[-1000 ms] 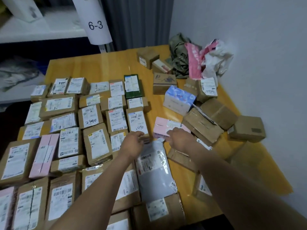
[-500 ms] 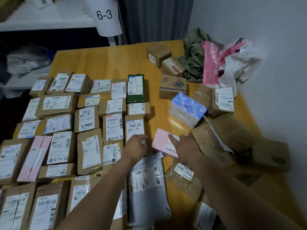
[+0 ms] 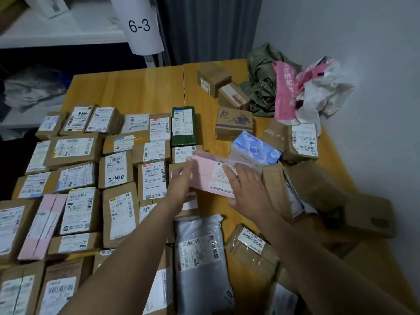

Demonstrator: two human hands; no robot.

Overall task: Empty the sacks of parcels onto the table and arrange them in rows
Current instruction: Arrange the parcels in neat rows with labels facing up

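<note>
A pink parcel is lifted off the wooden table, tilted, between both my hands. My left hand grips its left edge and my right hand holds its right side. To the left, brown labelled boxes lie in neat rows, with a green box at the top of the last column. A grey mailer bag lies below my hands. Loose boxes are heaped at the right, among them a blue box. Crumpled sacks, green and pink-white, sit at the far right corner.
A white wall runs along the table's right side. A shelf post with a "6-3" sign stands behind the table. Two small boxes lie on bare wood at the far middle. Bare wood shows between the rows and the right-hand heap.
Both hands left the grey mailer bag and took hold of the pink parcel. It has risen off the table and shifted left toward the rows.
</note>
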